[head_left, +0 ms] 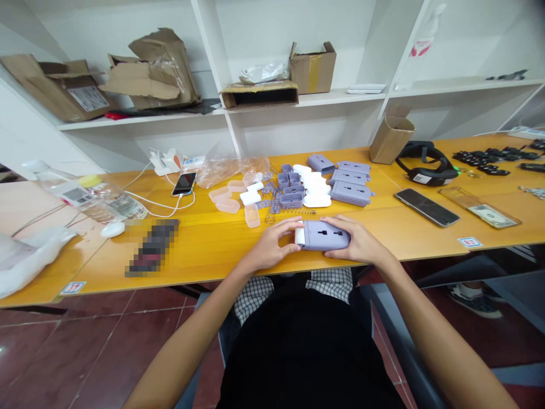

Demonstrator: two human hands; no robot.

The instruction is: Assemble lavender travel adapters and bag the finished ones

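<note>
Both hands are on a purple plug adapter casing (321, 235), which lies flat on the bench (204, 267) near its front edge, straight ahead of the person. The left hand (271, 245) grips the end with a white insert (299, 236), fingers over the top, and the right hand (358, 241) cups the other end, so both grips are closed on the casing. Just past the hands lie loose metal springs (293, 211) and small purple metal parts (272, 200). Beside them are clear plastic cups (225, 199), white plastic blocks (250, 197) and white plastic pieces (315, 190). More purple casings (349, 184) sit in a group toward the back edge. Left of these, a phone (185, 183) lies on a white cable (170, 203), with a white mouse (113, 229), a plastic bottle (85, 196) and a pixelated blurred object (152, 247) nearby. To the right are a second phone (426, 207), a black headset (426, 165) and a cardboard box (392, 136). Torn cardboard boxes (149, 74) sit on the shelf (140, 120) behind the bench.
</note>
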